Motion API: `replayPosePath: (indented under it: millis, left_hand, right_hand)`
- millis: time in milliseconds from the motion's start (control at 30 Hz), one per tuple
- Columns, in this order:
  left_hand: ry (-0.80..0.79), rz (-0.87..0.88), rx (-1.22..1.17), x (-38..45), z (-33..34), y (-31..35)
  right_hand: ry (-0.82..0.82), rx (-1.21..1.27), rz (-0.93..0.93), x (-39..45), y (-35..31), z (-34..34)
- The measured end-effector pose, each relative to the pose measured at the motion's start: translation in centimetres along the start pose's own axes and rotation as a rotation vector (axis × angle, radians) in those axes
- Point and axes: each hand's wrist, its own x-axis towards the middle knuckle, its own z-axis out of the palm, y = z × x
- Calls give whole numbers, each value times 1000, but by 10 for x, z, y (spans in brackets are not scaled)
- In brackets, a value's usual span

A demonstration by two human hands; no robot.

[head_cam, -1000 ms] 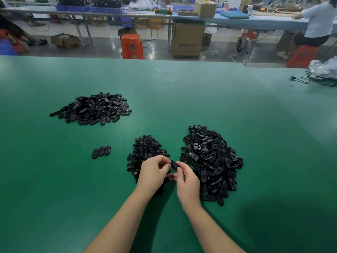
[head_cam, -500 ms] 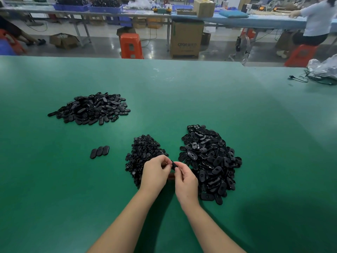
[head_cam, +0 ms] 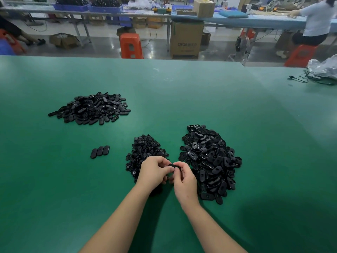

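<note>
While pinched from both sides, raised just over the green desk (head_cam: 182, 92) — a small black oval piece (head_cam: 174, 165), smooth, hard-looking plastic with rounded ends. Gripped at its left end by the left hand (head_cam: 154, 170), fingers (head_cam: 163, 162) curled down over the top edge. Gripped at its right end by the right hand (head_cam: 185, 181), fingers (head_cam: 183, 167) bent round the upper rim. Both sets of fingers closed tight on the piece and almost touching each other; only a narrow dark strip of it showing between them, the rest hidden. Positioned over the gap between two heaps. Under and behind the left hand, a middle heap (head_cam: 145, 148) of tiny knobbly black bits, roundish and dull. Just beside the right hand, a right heap (head_cam: 209, 161) of larger glossy oval shells, many with an oval cut-out. Well apart at the far left, a far heap (head_cam: 91, 108) of flat oval pieces, slightly shiny. Left of the middle heap, a row of three ovals (head_cam: 100, 151) — side by side, touching, matte. Desk surface smooth, even, matte green.
</note>
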Motion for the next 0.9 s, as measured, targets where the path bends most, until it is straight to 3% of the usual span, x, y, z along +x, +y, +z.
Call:
replayPosePath:
  millis: [467, 900]
  left_hand:
    - [-39, -45, -62, -1, 1, 0]
    - [3, -44, 79, -3, 8, 8]
  right_hand:
    - [-9, -19, 14, 0, -2, 0]
    - [-8, -39, 42, 1, -2, -3]
